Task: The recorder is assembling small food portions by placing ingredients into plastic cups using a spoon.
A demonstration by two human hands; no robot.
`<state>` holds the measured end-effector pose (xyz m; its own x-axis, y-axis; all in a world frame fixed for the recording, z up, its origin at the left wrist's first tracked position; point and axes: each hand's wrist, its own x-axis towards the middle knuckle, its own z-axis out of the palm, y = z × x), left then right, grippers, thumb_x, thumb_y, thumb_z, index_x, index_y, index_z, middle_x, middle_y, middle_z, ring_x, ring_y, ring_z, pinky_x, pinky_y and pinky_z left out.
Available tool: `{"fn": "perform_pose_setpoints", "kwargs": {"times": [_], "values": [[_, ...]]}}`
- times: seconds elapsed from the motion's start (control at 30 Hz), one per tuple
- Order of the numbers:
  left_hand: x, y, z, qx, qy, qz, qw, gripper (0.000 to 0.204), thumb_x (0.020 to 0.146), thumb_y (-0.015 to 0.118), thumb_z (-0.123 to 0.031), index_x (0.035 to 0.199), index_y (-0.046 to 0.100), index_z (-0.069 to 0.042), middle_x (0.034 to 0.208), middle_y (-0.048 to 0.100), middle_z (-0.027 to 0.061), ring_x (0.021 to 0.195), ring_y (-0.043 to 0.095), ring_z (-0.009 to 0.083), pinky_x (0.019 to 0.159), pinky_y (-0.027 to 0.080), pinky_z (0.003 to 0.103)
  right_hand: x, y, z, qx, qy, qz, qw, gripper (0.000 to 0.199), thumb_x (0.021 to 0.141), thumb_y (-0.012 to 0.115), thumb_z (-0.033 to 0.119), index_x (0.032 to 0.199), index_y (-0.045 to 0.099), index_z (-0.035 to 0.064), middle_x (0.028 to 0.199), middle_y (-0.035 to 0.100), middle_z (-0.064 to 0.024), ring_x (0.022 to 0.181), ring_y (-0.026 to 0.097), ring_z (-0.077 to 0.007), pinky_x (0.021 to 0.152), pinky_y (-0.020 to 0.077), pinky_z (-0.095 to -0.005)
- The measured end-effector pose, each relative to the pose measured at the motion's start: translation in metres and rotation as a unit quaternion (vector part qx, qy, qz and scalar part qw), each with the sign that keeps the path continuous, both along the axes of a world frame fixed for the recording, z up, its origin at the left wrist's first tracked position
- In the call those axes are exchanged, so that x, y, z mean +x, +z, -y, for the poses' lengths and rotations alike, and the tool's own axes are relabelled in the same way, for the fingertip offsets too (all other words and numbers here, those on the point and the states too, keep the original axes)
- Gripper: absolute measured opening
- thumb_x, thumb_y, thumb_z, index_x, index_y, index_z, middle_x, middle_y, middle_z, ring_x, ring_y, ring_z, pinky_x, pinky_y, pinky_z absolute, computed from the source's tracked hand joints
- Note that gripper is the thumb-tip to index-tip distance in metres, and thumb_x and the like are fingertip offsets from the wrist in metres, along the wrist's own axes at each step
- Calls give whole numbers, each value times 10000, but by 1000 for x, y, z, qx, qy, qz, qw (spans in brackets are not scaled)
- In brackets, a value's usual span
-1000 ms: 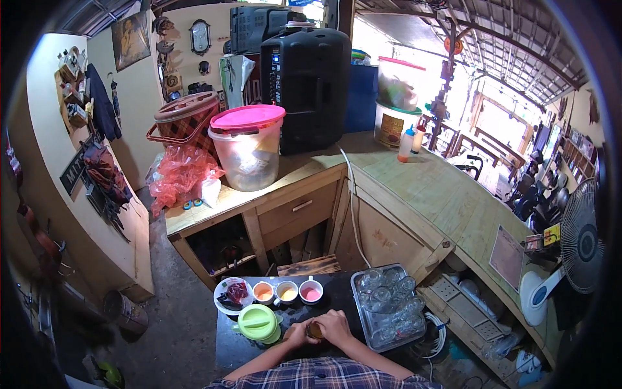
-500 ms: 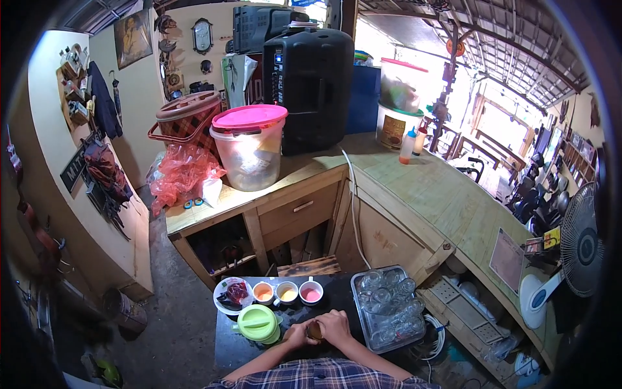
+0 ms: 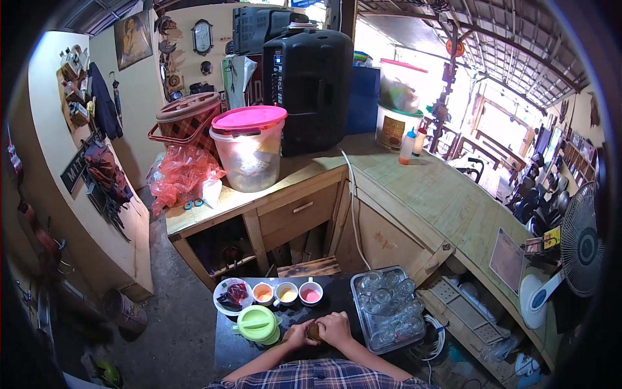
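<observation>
Small round brown object (image 3: 314, 331) sits between both hands at near edge of dark bench (image 3: 223, 343), partly hidden. Left hand (image 3: 297, 336) curls against its left side, right hand (image 3: 335, 327) wraps over its right and top. Green-lidded jar (image 3: 258, 323) just left; metal tray of clear glasses (image 3: 387, 308) right.

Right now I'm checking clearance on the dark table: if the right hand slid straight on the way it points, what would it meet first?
The right hand points toward the left hand, both closed around a small brown object. It would probably meet that object and the left hand first; the green-lidded jug lies beyond.
</observation>
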<state>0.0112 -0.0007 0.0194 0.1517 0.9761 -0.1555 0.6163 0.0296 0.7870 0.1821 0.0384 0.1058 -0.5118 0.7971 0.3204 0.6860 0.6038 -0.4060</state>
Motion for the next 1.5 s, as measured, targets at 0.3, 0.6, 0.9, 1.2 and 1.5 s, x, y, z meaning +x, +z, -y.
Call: {"fn": "perform_pose_setpoints", "kwargs": {"times": [0.3,0.6,0.9,1.2,1.5], "values": [[2,11,-4,-50,-14,-25,998,898,597,876,-388,1366,488,-136,1121,671,142,1035,654,284,876,513,379,4,-26,-9,-59,51,-82,994,126,760,661,169,846,744,128,770,701,-73,731,644,-245,702,457,-396],[0,16,-3,-49,-23,20,998,808,605,873,-369,1314,532,-186,1098,680,125,1024,661,272,870,515,375,-1,-4,1,-7,26,-29,999,137,767,663,181,865,751,145,826,711,-50,792,625,-222,722,435,-391],[1,-4,-2,-15,8,-8,1000,799,599,874,-379,1301,543,-189,1091,681,133,1024,656,296,873,514,392,1,-9,-3,-30,4,9,1000,135,770,668,186,870,752,152,794,701,-32,789,614,-220,719,437,-392],[-2,-6,-5,-51,-17,23,998,846,581,878,-407,1323,530,-196,1087,681,139,1011,660,303,868,519,387,1,-15,-7,-65,64,-113,989,127,771,651,167,845,753,147,809,691,-50,800,604,-236,710,463,-401],[1,18,0,-30,-4,-11,999,788,608,869,-376,1303,545,-197,1055,692,125,970,677,276,848,527,370,-4,-2,-1,-35,2,-77,996,121,764,683,126,866,744,106,774,679,-81,780,617,-271,733,500,-375]]}}
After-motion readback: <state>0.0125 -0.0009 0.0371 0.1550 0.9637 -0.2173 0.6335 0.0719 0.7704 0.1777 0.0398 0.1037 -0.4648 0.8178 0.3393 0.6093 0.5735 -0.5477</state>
